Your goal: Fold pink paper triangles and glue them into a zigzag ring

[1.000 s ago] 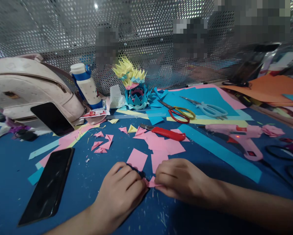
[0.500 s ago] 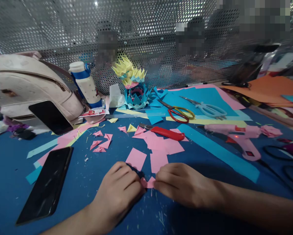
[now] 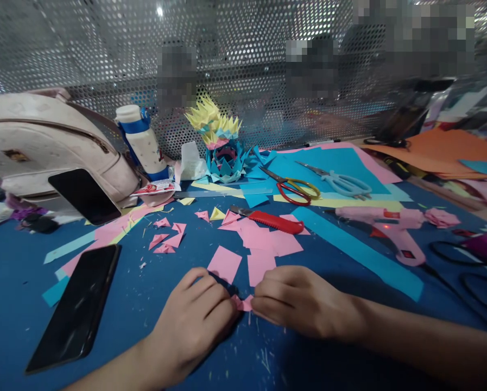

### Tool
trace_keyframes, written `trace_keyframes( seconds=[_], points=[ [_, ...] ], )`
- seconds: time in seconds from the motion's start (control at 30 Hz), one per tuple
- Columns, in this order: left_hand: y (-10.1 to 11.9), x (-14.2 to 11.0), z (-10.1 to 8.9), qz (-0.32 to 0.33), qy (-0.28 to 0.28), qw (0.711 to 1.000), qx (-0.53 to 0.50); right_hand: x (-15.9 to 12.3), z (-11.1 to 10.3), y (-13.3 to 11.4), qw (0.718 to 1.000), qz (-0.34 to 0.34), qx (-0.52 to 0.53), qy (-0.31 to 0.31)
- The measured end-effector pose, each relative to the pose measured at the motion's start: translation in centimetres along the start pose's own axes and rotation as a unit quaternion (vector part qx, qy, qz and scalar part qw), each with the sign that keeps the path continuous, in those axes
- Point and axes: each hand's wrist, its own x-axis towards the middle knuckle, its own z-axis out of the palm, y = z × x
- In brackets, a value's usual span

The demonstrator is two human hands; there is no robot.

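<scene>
Low over the blue table, a small folded piece of pink paper [image 3: 243, 303] is pinched at its two ends. My left hand [image 3: 202, 315] is closed on its left end, and my right hand [image 3: 302, 301] on its right end; the fingertips are partly hidden behind the knuckles. Just beyond my hands lie two pink paper rectangles [image 3: 224, 264]. More pink pieces [image 3: 257, 239] are heaped behind them, under a red-handled utility knife [image 3: 273, 221]. Several small folded pink triangles [image 3: 178, 233] and a yellow one [image 3: 216, 214] rest to the left.
Left: a black phone [image 3: 78, 309], another phone [image 3: 84, 195] leaning on a backpack [image 3: 43, 141], a bottle [image 3: 141, 144]. Back: a folded paper model [image 3: 222, 146], red-and-yellow scissors [image 3: 294, 187], light-blue scissors [image 3: 341, 182]. Right: a pink glue gun [image 3: 390, 222] with its cord, orange paper [image 3: 438, 149].
Both hands have drawn slightly closer together, and less of the pink paper shows between them. The whole view has shifted a little; the other things lie as before.
</scene>
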Motion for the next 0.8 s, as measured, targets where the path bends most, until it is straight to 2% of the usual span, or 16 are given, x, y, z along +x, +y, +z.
trace_keyframes(
  seconds=[0.27, 0.57, 0.8],
  points=[
    [0.09, 0.34, -0.53, 0.034, 0.026, 0.999, 0.02, -0.55, 0.3, 0.15, 0.999, 0.014, 0.02, 0.044],
    [-0.34, 0.1, -0.53, 0.005, -0.002, 1.0, -0.024, -0.45, 0.42, 0.1, 0.999, 0.026, 0.019, 0.036],
    [-0.41, 0.22, -0.41, 0.015, 0.016, 1.0, 0.013, -0.49, 0.45, -0.02, 0.998, 0.035, 0.002, 0.053]
  ],
)
